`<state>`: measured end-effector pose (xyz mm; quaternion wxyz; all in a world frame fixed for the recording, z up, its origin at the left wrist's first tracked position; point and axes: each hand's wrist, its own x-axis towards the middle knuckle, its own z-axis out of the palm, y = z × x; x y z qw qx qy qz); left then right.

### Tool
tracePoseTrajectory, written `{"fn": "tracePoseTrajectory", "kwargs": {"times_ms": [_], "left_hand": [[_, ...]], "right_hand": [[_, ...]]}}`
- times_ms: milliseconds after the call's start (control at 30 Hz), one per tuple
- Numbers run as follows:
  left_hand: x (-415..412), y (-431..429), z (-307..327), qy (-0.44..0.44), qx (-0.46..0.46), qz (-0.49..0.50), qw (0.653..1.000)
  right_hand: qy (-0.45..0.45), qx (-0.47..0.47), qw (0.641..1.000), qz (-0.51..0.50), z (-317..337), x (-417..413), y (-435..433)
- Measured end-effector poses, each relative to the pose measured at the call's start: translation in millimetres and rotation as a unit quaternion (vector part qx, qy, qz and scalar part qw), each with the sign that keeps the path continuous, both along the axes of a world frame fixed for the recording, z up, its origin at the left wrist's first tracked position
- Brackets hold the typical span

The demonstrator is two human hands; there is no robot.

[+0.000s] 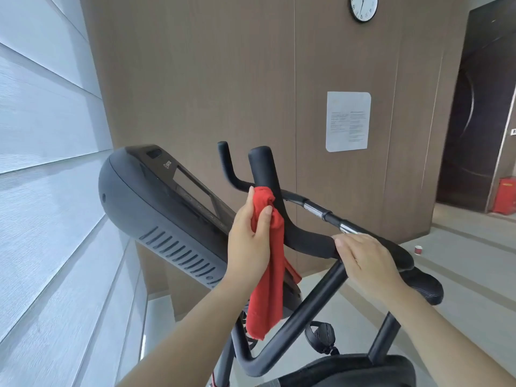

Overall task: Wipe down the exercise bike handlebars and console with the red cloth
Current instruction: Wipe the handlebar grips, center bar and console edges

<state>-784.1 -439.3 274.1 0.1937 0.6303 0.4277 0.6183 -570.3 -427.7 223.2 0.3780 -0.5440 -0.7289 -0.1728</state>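
Note:
My left hand (250, 241) grips the red cloth (268, 277) and presses its bunched top against the near upright horn of the black handlebars (264, 174). The rest of the cloth hangs down past my wrist. My right hand (365, 261) lies flat, fingers together, on the padded black bar (310, 241) to the right of the cloth. The grey and black console (173, 196) with its dark screen tilts away on the left, just beyond my left hand. A second horn (226, 160) rises behind the first.
White window blinds (47, 177) run along the left. A brown panelled wall with a posted sheet (347, 121) and a clock (363, 7) stands behind the bike. A red box (505, 195) and a small cup (418, 250) sit on the floor at right. The black saddle (349, 371) is below.

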Motion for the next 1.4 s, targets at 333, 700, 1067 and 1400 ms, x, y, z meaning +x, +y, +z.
{"fn": "tracePoseTrajectory", "kwargs": {"times_ms": [333,700,1067,1400], "left_hand": [[20.9,-3.0,-4.3,-0.061,-0.008,0.047,0.997],[45.8,-13.2,2.6,-0.15,-0.031,0.136,0.979],[91.4,-32.1,-23.6,-0.116,-0.04,0.247,0.961],[142.9,-24.4,-44.3,0.027,-0.007,0.367,0.93]], "right_hand": [[0.001,-0.031,0.999,0.033,-0.7,8.2,0.6],[0.047,-0.145,0.977,0.146,22.6,52.6,28.0],[0.018,-0.177,0.948,0.265,16.2,63.8,39.7],[0.031,-0.157,0.938,0.307,14.8,70.7,42.3]]}}
